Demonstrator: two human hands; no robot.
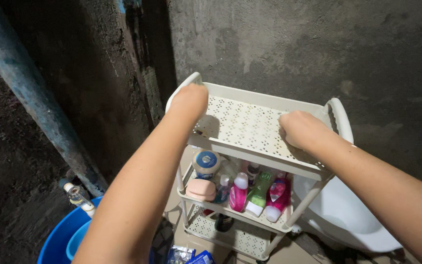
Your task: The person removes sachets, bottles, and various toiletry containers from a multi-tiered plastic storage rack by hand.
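Head view, looking down: both hands are set on the top tier of a white perforated plastic rack [250, 124] pushed into a dark concrete corner. The left hand [187, 101] is curled into a grip over the rack's back left corner, by the rounded handle [181, 88]. The right hand [300, 128] is laid knuckles-up on the top tray near its right edge; its fingers are tucked under, so it can't be told whether the grip is closed on anything. Below the hands, the middle tier is filled with a pink soap case [200, 189], a round tub [206, 163], a pink bottle [239, 193] and a green bottle [258, 194]. Down left of the left grip a blue bucket [57, 242] is seen under a tap [75, 194].
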